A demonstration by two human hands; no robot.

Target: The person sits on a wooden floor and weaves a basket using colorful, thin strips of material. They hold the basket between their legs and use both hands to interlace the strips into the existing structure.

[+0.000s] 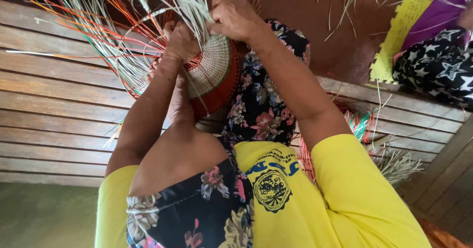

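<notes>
Overhead, both hands closed: left (181, 42) on woven basket (213, 75), right (235, 15) pinching pale strands (183, 1).

The half-woven basket (213, 75) is partly hidden: the left hand (181, 42) covers its left rim, and its lower part sinks behind the raised knee (177, 152). Above the basket, the loose strands (106, 29) run off the top edge. The right hand (234, 15) buries its fingertips among them.
</notes>
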